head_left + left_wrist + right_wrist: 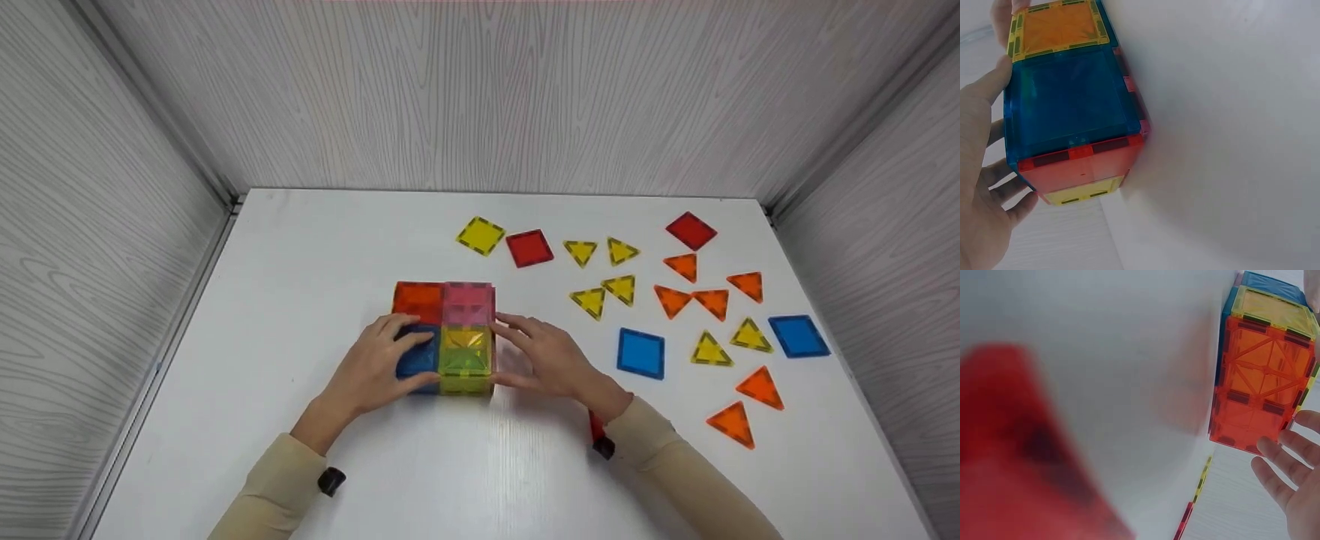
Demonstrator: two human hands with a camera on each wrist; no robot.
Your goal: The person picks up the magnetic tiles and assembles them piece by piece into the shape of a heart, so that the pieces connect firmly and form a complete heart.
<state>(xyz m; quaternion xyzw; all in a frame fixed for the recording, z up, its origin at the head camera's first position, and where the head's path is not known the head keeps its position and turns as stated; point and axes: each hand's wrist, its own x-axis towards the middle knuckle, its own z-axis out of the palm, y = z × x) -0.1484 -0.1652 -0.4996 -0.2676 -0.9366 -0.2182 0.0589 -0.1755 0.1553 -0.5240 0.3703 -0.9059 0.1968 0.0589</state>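
A block built of translucent magnetic tiles (466,360) stands on the white table, showing orange-red, pink, blue and yellow squares on top. My left hand (371,367) grips its left side, thumb at the front corner and fingers over the blue part. On the opposite side my right hand (544,356) touches the block with spread, nearly straight fingers. In the left wrist view, a blue face (1072,104) and a yellow-edged orange face (1060,27) show beside the left thumb. The right wrist view shows an orange-red side (1266,377) near the right fingertips.
Loose tiles lie to the right and behind: yellow triangles (589,302), orange triangles (731,425), blue squares (641,353), red squares (529,248) and a yellow square (481,235). A red piece (596,425) shows partly under the right wrist. Grey wood-grain walls enclose the table.
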